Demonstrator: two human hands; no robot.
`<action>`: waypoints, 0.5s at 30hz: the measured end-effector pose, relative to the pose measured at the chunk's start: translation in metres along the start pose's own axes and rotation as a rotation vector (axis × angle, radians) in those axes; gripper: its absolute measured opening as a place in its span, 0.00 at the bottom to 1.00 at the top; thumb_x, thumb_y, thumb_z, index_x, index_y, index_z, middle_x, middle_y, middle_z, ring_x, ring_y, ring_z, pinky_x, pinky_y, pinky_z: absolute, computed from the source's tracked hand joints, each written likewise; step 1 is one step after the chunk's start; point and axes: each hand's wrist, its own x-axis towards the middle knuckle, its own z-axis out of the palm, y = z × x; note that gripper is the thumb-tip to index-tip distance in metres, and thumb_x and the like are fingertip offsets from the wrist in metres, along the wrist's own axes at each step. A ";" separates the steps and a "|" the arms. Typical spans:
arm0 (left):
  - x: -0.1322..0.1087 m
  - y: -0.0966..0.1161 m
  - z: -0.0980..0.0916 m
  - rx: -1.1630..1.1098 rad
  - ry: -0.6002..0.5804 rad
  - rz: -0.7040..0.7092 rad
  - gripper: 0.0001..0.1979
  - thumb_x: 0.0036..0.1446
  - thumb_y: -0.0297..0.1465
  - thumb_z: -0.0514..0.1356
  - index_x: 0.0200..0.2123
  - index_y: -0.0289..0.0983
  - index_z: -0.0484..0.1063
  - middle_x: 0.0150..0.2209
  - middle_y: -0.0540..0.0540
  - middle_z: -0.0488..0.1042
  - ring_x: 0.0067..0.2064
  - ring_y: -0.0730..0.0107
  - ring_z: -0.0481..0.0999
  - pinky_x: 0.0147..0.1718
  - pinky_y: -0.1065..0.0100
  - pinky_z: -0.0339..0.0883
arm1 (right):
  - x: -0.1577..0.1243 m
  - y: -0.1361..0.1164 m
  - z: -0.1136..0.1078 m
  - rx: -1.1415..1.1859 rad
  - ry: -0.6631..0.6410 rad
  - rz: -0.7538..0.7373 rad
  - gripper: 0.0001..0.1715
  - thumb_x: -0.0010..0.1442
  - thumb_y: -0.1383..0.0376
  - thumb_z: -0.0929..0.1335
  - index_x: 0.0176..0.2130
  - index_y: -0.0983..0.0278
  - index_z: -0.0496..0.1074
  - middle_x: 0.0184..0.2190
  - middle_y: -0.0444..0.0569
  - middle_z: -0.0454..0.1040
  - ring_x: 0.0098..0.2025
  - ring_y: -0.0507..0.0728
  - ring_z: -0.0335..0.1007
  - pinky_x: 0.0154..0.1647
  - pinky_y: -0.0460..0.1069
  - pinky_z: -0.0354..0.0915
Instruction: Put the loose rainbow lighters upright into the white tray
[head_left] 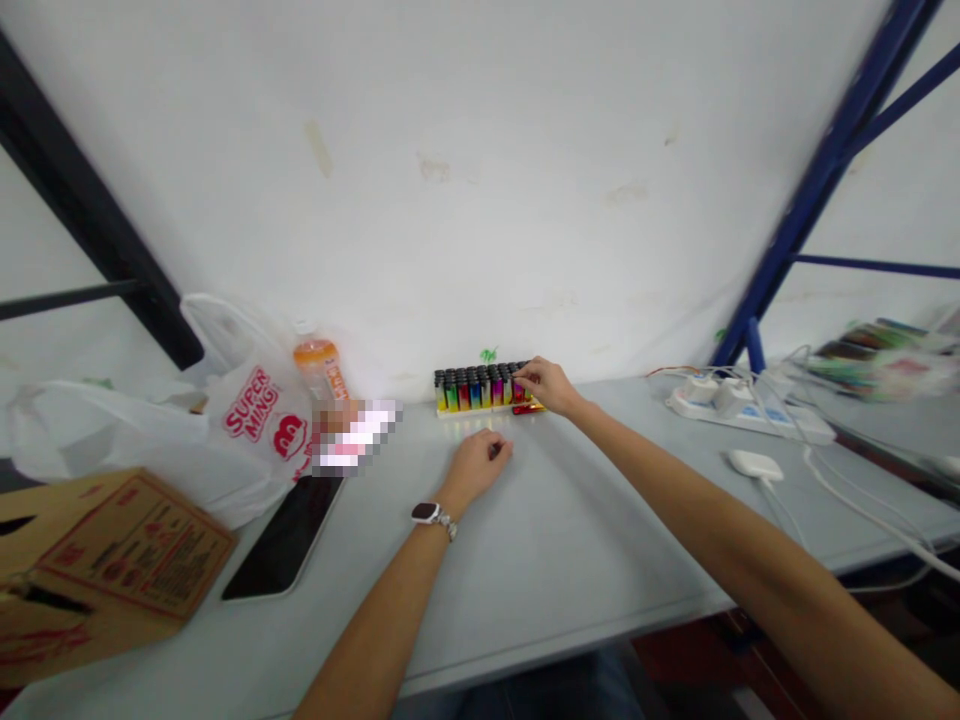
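A tray [465, 411] holds rows of colourful lighters [474, 390] with black tops, standing upright against the wall. At the right end of the rows is my right hand [551, 385], its thumb and fingers pinched on a lighter there; the hand hides part of it. A red lighter [527, 408] lies on its side just below those fingers. My left hand [476, 465] rests on the table in front of the tray, fingers curled closed. Something small and dark shows inside the curl, too little of it to name. A watch [426, 513] is on the left wrist.
On the left are a cardboard box [142, 560], a white plastic bag [255, 410], an orange drink bottle [321, 365] and a dark tablet [289, 540]. To the right lie a power strip [750, 405] with cables and a white earbud case [755, 465] on the grey table [570, 560].
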 end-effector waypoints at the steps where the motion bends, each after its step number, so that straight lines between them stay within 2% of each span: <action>1: 0.000 0.000 0.000 0.001 0.000 0.001 0.14 0.61 0.35 0.54 0.28 0.36 0.74 0.28 0.49 0.70 0.29 0.72 0.65 0.30 0.70 0.55 | 0.000 0.000 0.000 0.017 -0.012 0.012 0.09 0.58 0.69 0.69 0.37 0.65 0.81 0.34 0.50 0.76 0.34 0.54 0.70 0.38 0.48 0.65; 7: 0.001 0.000 0.001 -0.002 -0.004 -0.004 0.13 0.61 0.35 0.54 0.28 0.36 0.73 0.28 0.49 0.70 0.29 0.72 0.66 0.31 0.70 0.56 | 0.005 0.001 -0.001 -0.012 -0.086 0.004 0.11 0.61 0.68 0.67 0.37 0.65 0.80 0.34 0.49 0.79 0.33 0.54 0.71 0.36 0.47 0.63; 12: 0.001 -0.002 0.002 -0.003 -0.001 -0.007 0.13 0.61 0.35 0.54 0.28 0.36 0.73 0.28 0.49 0.70 0.28 0.72 0.65 0.30 0.70 0.56 | 0.000 0.001 0.000 -0.206 -0.094 -0.151 0.16 0.64 0.70 0.65 0.48 0.67 0.77 0.39 0.54 0.75 0.37 0.54 0.70 0.42 0.48 0.64; 15: 0.001 -0.002 0.002 -0.011 0.003 -0.010 0.13 0.60 0.35 0.54 0.28 0.36 0.73 0.28 0.49 0.70 0.28 0.72 0.65 0.30 0.70 0.56 | -0.009 0.000 0.004 -0.299 -0.080 -0.183 0.18 0.66 0.67 0.63 0.52 0.65 0.75 0.40 0.54 0.73 0.38 0.55 0.69 0.43 0.48 0.65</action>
